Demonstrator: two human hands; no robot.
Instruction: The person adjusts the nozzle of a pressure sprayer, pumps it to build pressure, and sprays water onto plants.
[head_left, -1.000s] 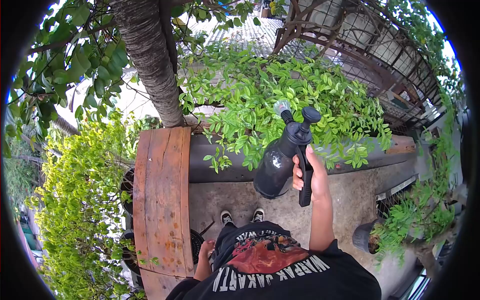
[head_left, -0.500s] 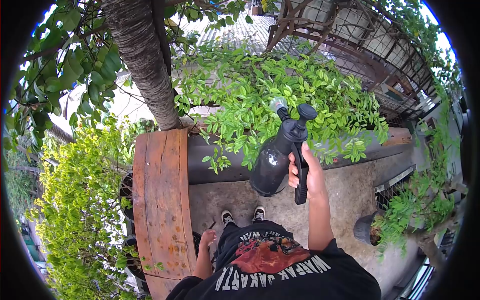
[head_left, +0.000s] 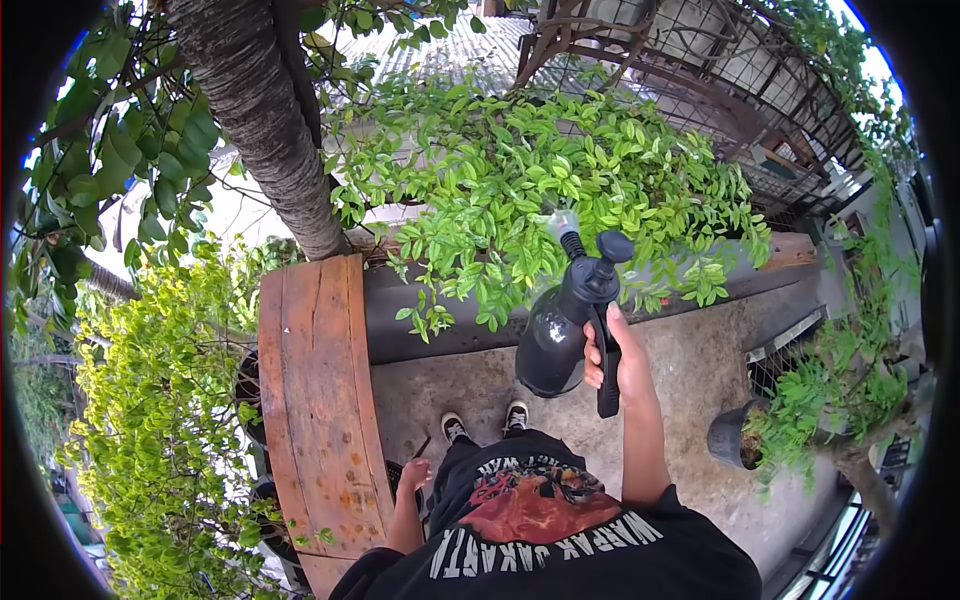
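My right hand [head_left: 627,362] is wrapped round the black handle of a pump spray bottle [head_left: 552,340], thumb near the top of the grip. The bottle is dark and tilted, its pump knob up and its clear-tipped nozzle facing a leafy green bush [head_left: 480,190]. A whitish haze shows about the nozzle tip, close to the leaves. Down by my side, near the edge of a wooden bench [head_left: 315,400], my left hand [head_left: 415,474] hangs with its fingers loosely bent and apart. Nothing shows in it.
A thick tree trunk [head_left: 255,120] rises behind the bench. Yellow-green shrubs [head_left: 160,400] stand at the left. A potted plant [head_left: 735,437] is on the concrete floor [head_left: 690,400] at the right. Behind the bush is a wire-mesh structure [head_left: 720,60], and a dark low ledge [head_left: 440,325] runs below it.
The spray bottle and my right hand have shifted slightly right and down in view. The bench, trunk and bush appear a little further left as the view turned. My right hand keeps its hold.
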